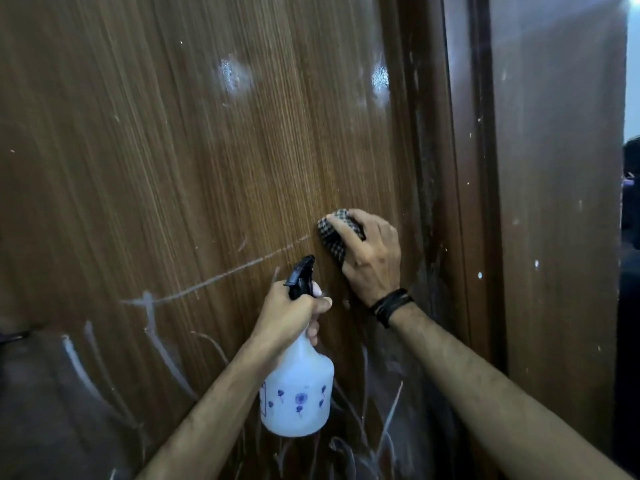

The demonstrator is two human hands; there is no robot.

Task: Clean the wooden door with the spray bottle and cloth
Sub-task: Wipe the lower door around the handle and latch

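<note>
The brown wooden door [194,161] fills most of the view, streaked with white scribbles and scratches low down and two wet shiny patches higher up. My left hand [289,315] grips the neck of a white spray bottle [298,389] with a black nozzle and blue flower prints, the nozzle pointing up at the door. My right hand [372,254], a dark band on its wrist, presses a folded checkered cloth [334,239] flat against the door near its right edge.
The dark door frame [474,188] runs down just right of my right hand, with dusty grime along the door's edge. Beyond it stands a brown speckled panel [557,202] and a bright gap at the far right.
</note>
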